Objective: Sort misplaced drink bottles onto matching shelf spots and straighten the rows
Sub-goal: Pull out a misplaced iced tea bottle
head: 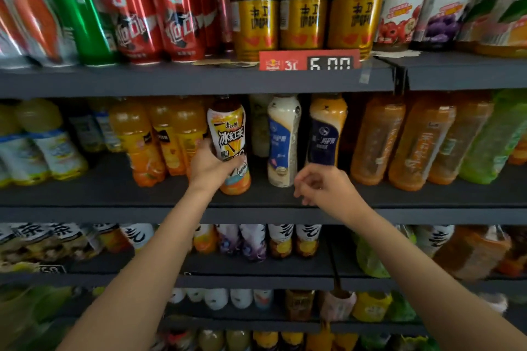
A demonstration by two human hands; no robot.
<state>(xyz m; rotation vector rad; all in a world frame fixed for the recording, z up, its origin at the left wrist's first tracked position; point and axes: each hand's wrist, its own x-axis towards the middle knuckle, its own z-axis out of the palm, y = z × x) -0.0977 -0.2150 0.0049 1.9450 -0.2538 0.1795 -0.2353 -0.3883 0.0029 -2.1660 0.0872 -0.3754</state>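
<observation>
The left hand (212,165) is gripping the tea bottle (229,142), probably misplaced among juices. At its three o'clock, the right hand (319,185) is hovering loosely curled, seemingly empty.

Even, fairly dim indoor light, with glare streaks on the red cans (159,14) and gold cans (305,11) up top. Edges bow and smear — the frame's outer bottles blur, while the centre stays sharper.
</observation>
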